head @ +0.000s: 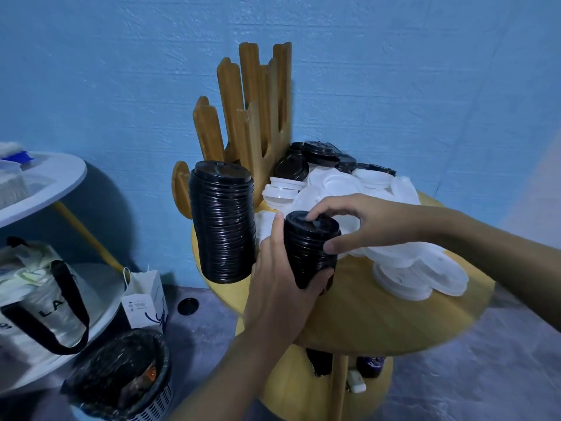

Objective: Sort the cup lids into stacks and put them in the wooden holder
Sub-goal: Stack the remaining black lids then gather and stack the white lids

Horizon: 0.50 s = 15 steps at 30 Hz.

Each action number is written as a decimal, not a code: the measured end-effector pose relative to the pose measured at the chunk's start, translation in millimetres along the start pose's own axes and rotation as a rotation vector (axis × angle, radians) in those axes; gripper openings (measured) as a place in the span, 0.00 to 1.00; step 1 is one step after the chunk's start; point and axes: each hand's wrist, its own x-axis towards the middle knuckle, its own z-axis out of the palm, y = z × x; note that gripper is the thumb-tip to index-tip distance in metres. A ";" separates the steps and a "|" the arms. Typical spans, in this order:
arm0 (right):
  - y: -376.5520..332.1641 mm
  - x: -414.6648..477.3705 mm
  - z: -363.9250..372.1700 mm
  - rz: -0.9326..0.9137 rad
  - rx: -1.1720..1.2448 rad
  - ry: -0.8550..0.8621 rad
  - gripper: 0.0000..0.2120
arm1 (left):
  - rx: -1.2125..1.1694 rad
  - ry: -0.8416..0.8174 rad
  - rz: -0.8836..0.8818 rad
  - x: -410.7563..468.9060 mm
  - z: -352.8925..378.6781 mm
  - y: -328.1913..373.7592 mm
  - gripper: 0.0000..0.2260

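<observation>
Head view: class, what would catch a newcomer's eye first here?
The tall stack of black lids standing at the round table's left edge draws the eye first. Beside it a shorter black stack is held by the left grip round its side and the right grip on top. Behind rise the wooden holder and a heap of white lids.

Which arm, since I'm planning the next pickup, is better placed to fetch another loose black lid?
Likely right. The left grip holds the short black stack round its side; the right grip only pinches its top and lies nearer the loose black lids.
</observation>
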 end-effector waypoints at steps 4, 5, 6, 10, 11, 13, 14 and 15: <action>2.2 2.4 2.8 -0.036 0.041 0.022 0.18 | 0.024 -0.003 0.008 0.3 -0.2 1.2 0.45; 3.3 3.3 5.0 -0.042 0.057 0.026 0.18 | 0.031 -0.007 0.009 0.1 -0.4 1.2 0.44; 5.1 4.2 7.0 -0.046 0.069 0.027 0.19 | 0.036 -0.010 0.010 -0.1 -0.5 1.1 0.43; 6.2 4.8 6.3 -0.035 0.065 0.012 0.20 | 0.044 0.001 0.018 0.0 0.6 -0.2 0.36; 5.2 5.3 4.9 -0.034 0.075 0.009 0.18 | 0.036 0.006 0.017 0.2 1.1 -0.5 0.35; 5.4 13.3 2.4 -0.040 0.128 0.074 0.13 | 0.033 0.011 0.017 0.5 2.1 -1.3 0.32; 7.1 21.9 0.2 -0.043 0.137 0.147 0.11 | 0.035 0.012 0.017 0.5 2.7 -1.6 0.32; 10.8 33.9 -2.9 -0.037 0.116 0.229 0.11 | 0.030 0.014 0.014 0.5 3.0 -1.6 0.31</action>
